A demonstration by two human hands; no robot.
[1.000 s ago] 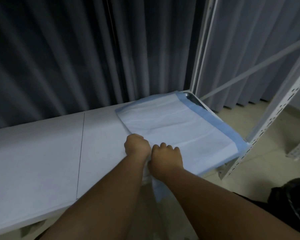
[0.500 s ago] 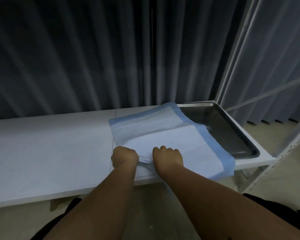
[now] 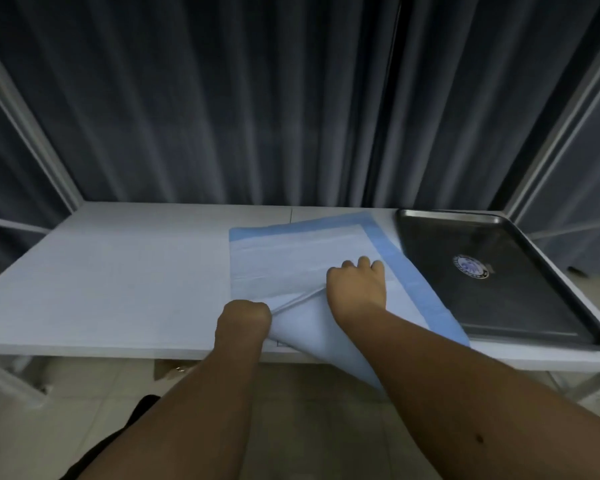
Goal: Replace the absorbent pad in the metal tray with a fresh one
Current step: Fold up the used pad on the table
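Note:
A white absorbent pad (image 3: 291, 258) with blue borders lies on the white shelf, just left of the dark metal tray (image 3: 520, 306). The tray is bare inside, with a round sticker (image 3: 470, 266) on its bottom. My left hand (image 3: 245, 320) is closed in a fist on the pad's near edge at the shelf front. My right hand (image 3: 357, 285) rests on top of the pad, fingers curled into a fold of it. The pad's near corner hangs over the shelf's front edge beneath my right forearm.
The white shelf (image 3: 101, 278) stretches to the left of the pad. Dark grey curtains (image 3: 222, 98) hang behind it. White metal rack posts (image 3: 565, 109) stand at both sides. A tiled floor (image 3: 309, 410) lies below.
The pad has slid left, fully off the tray, which now shows bare. My right hand moved forward onto the pad's top while my left kept its grip on the near edge.

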